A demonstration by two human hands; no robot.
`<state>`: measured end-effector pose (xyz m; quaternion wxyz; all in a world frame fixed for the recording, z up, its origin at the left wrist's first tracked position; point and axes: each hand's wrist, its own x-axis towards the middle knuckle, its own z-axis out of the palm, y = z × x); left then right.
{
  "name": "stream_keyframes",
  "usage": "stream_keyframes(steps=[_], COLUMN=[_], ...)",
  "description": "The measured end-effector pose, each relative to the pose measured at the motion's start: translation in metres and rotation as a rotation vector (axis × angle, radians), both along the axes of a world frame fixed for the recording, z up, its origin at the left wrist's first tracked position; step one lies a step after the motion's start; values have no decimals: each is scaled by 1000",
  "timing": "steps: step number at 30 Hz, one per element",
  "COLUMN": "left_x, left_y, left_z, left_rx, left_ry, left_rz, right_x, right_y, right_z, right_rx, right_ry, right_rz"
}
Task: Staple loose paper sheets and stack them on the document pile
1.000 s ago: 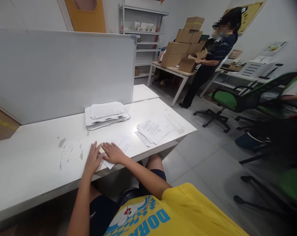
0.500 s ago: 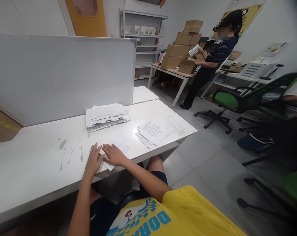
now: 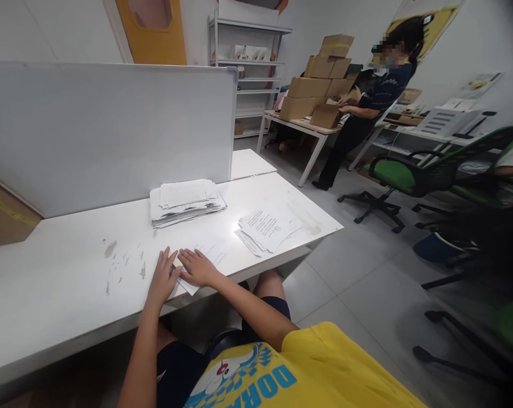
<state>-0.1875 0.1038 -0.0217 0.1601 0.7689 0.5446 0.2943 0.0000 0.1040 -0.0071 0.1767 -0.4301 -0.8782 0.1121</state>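
The left hand (image 3: 161,280) and right hand (image 3: 197,267) lie flat, fingers extended, on paper (image 3: 189,287) at the table's (image 3: 69,283) near edge, seemingly mid-job; whether the thick pile (image 3: 188,201) or thin pile (image 3: 269,229) is finished, I can't tell.

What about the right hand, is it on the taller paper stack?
No, the right hand lies on other paper, apart from that stack.
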Motion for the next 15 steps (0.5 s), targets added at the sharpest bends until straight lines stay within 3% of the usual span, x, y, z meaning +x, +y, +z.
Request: stream_keyframes(steps=[15], left_x=[1], left_y=[-1], left_z=[5], left_rx=[-24], left_ry=[5], left_rz=[0], right_x=[0], right_y=[-2], right_z=[3], right_rx=[-16], right_ry=[-3], right_rz=[-5])
